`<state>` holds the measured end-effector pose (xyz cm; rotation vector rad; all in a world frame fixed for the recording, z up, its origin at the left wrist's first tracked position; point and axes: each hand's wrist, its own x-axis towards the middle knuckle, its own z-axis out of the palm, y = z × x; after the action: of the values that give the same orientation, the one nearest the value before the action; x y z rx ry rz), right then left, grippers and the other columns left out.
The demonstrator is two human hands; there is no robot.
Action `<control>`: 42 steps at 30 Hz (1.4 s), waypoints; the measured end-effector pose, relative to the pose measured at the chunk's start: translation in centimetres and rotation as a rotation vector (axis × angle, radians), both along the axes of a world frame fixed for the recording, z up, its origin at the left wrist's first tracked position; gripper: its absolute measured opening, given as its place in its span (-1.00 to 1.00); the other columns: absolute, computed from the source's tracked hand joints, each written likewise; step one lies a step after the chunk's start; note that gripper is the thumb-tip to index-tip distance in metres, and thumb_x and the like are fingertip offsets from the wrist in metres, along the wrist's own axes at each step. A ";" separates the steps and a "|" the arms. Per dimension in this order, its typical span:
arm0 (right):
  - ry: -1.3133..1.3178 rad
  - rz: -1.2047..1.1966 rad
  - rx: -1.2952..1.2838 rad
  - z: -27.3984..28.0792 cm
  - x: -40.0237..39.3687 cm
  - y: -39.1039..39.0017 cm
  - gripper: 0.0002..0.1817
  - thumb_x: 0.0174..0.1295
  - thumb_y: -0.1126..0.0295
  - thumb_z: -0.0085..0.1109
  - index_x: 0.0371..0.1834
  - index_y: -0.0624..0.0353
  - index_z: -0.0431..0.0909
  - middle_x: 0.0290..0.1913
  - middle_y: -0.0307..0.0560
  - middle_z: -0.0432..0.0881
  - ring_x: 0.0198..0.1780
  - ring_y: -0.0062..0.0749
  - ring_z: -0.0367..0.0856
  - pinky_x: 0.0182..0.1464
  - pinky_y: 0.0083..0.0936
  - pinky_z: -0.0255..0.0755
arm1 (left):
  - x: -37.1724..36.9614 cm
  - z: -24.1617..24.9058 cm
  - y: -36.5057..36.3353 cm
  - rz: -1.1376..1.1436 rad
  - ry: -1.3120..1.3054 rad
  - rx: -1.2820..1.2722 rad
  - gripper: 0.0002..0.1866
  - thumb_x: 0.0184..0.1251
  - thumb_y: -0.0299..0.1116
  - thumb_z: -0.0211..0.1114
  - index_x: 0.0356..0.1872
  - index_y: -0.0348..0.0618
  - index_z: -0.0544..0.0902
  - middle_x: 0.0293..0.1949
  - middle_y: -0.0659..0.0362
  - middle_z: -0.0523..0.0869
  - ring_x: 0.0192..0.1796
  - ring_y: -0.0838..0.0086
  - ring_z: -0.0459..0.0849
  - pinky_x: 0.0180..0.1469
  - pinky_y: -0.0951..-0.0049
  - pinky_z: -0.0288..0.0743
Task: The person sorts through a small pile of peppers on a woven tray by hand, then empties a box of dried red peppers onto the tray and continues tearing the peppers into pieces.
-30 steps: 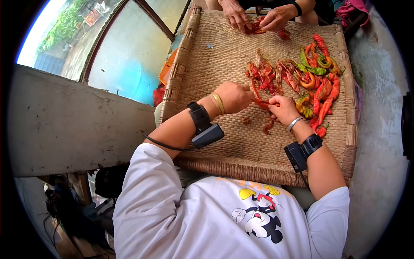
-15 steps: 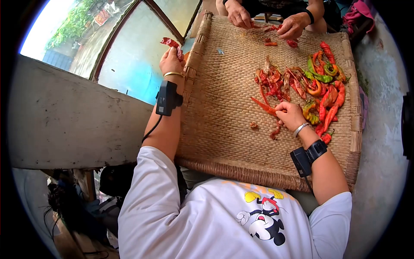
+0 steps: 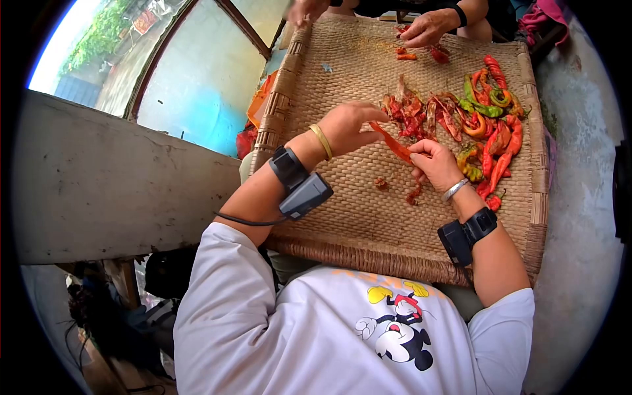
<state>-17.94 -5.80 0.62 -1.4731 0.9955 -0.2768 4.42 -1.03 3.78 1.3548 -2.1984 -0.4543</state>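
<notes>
A long red chili (image 3: 393, 143) is stretched between my hands over the woven tray (image 3: 342, 217). My right hand (image 3: 434, 164) grips its lower end. My left hand (image 3: 347, 126), with a gold bangle on the wrist, pinches its upper end with the fingertips. Just beyond my hands lies a heap of split red chilies (image 3: 413, 110). To the right of it is a pile of whole red, orange and green chilies (image 3: 492, 125). Two small chili scraps (image 3: 380, 183) (image 3: 413, 195) lie on the tray near my right hand.
Across the tray another person's hand (image 3: 428, 26) rests on a few red chili pieces (image 3: 436, 54); their other hand (image 3: 304, 9) is at the tray's far left corner. An orange-red bag or container (image 3: 253, 125) sits below the tray's left edge. A pale wall beam (image 3: 118, 184) runs along the left.
My left hand, which reached out past the tray's left edge holding a red piece, has come back without it and taken the chili's upper end. The right hand kept its hold.
</notes>
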 end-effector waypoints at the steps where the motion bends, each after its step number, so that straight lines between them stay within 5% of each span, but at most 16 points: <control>1: -0.057 -0.010 0.029 0.3 0.1 0.2 -0.84 0.11 0.41 0.04 -0.29 0.24 0.48 -0.50 -0.22 0.55 -0.56 -0.64 0.51 -0.54 -0.69 0.41 | -1.2 0.1 0.5 -0.053 -0.069 0.000 -0.63 -0.08 -0.38 0.31 -0.15 -0.16 0.53 -0.18 0.06 0.56 -0.11 0.20 0.50 -0.02 0.30 0.37; 8: -0.313 -0.068 0.209 0.9 0.3 1.2 -0.85 0.15 0.39 0.05 -0.27 0.22 0.48 -0.49 -0.24 0.53 -0.56 -0.66 0.48 -0.57 -0.72 0.37 | -3.1 0.1 0.9 -0.064 -0.137 0.064 -0.67 -0.07 -0.39 0.31 -0.19 -0.16 0.56 -0.35 0.13 0.62 -0.29 0.26 0.57 -0.16 0.36 0.43; 10: -0.387 -0.116 0.268 1.0 0.2 1.2 -0.84 0.16 0.37 0.06 -0.26 0.21 0.48 -0.50 -0.25 0.53 -0.56 -0.66 0.49 -0.57 -0.72 0.37 | -2.9 0.2 1.0 -0.045 0.170 0.145 -0.76 0.00 -0.42 0.29 -0.25 -0.22 0.57 -0.51 0.20 0.62 -0.45 0.43 0.59 -0.35 0.47 0.45; 14: -0.549 -0.210 0.421 1.2 0.1 1.0 -0.82 0.15 0.35 0.09 -0.25 0.20 0.46 -0.49 -0.25 0.52 -0.55 -0.66 0.49 -0.56 -0.72 0.38 | -2.6 0.4 1.1 0.128 0.392 0.472 -0.81 0.12 -0.40 0.24 -0.27 -0.27 0.57 -0.55 0.27 0.58 -0.47 0.72 0.50 -0.44 0.62 0.40; 20: -0.490 -0.125 0.251 1.3 0.6 1.6 -0.86 0.13 0.40 0.09 -0.29 0.23 0.46 -0.48 -0.25 0.52 -0.55 -0.66 0.49 -0.56 -0.72 0.38 | -4.1 0.4 1.4 0.137 0.693 0.721 -0.79 0.21 -0.33 0.17 -0.32 -0.30 0.57 -0.54 0.25 0.59 -0.53 0.68 0.52 -0.47 0.64 0.44; 21: -0.446 -0.115 0.185 1.2 0.7 1.7 -0.87 0.13 0.42 0.08 -0.30 0.23 0.46 -0.49 -0.24 0.52 -0.55 -0.66 0.48 -0.56 -0.72 0.38 | -4.0 0.6 1.4 0.138 0.693 0.721 -0.79 0.21 -0.33 0.17 -0.32 -0.30 0.57 -0.54 0.25 0.59 -0.53 0.68 0.52 -0.47 0.64 0.44; 23: -0.422 -0.147 0.207 1.1 0.6 1.7 -0.88 0.13 0.44 0.07 -0.31 0.24 0.46 -0.50 -0.24 0.52 -0.55 -0.66 0.48 -0.56 -0.73 0.38 | -3.7 0.9 1.1 0.116 0.240 0.542 -0.76 0.24 -0.29 0.13 -0.35 -0.32 0.57 -0.54 0.23 0.60 -0.48 0.66 0.57 -0.44 0.63 0.48; 29: -0.396 -0.228 0.266 0.6 0.3 1.3 -0.91 0.13 0.46 0.05 -0.35 0.25 0.46 -0.53 -0.24 0.51 -0.56 -0.66 0.48 -0.60 -0.73 0.36 | 1.0 1.2 -0.1 0.536 1.085 0.383 -0.74 0.32 -0.28 0.00 -0.22 -0.28 0.52 -0.48 0.20 0.60 -0.51 0.61 0.54 -0.47 0.64 0.44; 33: -0.387 -0.221 0.290 0.8 0.3 1.2 -0.91 0.13 0.46 0.05 -0.37 0.25 0.45 -0.54 -0.22 0.51 -0.58 -0.66 0.48 -0.62 -0.73 0.36 | 6.9 0.1 -0.6 0.589 1.656 0.115 -0.77 0.37 -0.28 -0.13 -0.26 -0.21 0.42 -0.42 0.15 0.55 -0.47 0.49 0.51 -0.41 0.48 0.44; 35: -0.381 -0.218 0.292 0.6 0.3 1.2 -0.91 0.13 0.46 0.05 -0.36 0.26 0.45 -0.54 -0.22 0.51 -0.58 -0.66 0.48 -0.62 -0.73 0.35 | 11.4 -2.4 -0.8 0.489 1.857 0.118 -0.76 0.38 -0.25 -0.18 -0.32 -0.18 0.38 -0.39 0.13 0.54 -0.46 0.45 0.48 -0.40 0.44 0.42; 36: -0.376 -0.216 0.295 0.5 0.4 1.2 -0.91 0.13 0.46 0.05 -0.36 0.26 0.45 -0.54 -0.21 0.52 -0.58 -0.66 0.48 -0.62 -0.73 0.35 | 12.1 -2.2 -0.6 0.137 1.960 0.110 -0.74 0.38 -0.22 -0.22 -0.34 -0.18 0.33 -0.33 0.08 0.54 -0.42 0.39 0.53 -0.33 0.38 0.47; 37: -0.378 -0.211 0.297 0.4 0.4 1.2 -0.91 0.13 0.46 0.05 -0.36 0.26 0.45 -0.54 -0.21 0.52 -0.58 -0.66 0.48 -0.62 -0.73 0.35 | 12.4 -2.3 -0.6 0.141 1.958 0.105 -0.74 0.38 -0.22 -0.22 -0.34 -0.18 0.33 -0.33 0.08 0.54 -0.42 0.39 0.53 -0.33 0.38 0.47; 39: -0.354 -0.218 0.304 0.3 0.4 1.2 -0.90 0.13 0.46 0.05 -0.35 0.26 0.45 -0.54 -0.20 0.52 -0.58 -0.66 0.47 -0.62 -0.72 0.35 | 11.6 -1.1 -0.8 0.958 2.061 -0.070 -0.71 0.38 -0.18 -0.23 -0.29 -0.21 0.30 -0.24 0.03 0.55 -0.29 0.32 0.57 -0.18 0.30 0.50; 42: -0.356 -0.203 0.303 0.0 0.4 1.1 -0.89 0.13 0.44 0.05 -0.35 0.26 0.45 -0.54 -0.21 0.52 -0.58 -0.66 0.47 -0.60 -0.73 0.34 | 10.2 -0.2 -0.7 0.978 2.069 -0.054 -0.62 0.37 -0.12 -0.23 -0.11 -0.30 0.27 -0.14 -0.02 0.53 -0.14 0.27 0.57 -0.01 0.23 0.44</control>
<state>-17.54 -4.69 0.67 -1.0060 0.8533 -0.4938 14.62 -1.69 3.56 0.7971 0.1416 -0.7651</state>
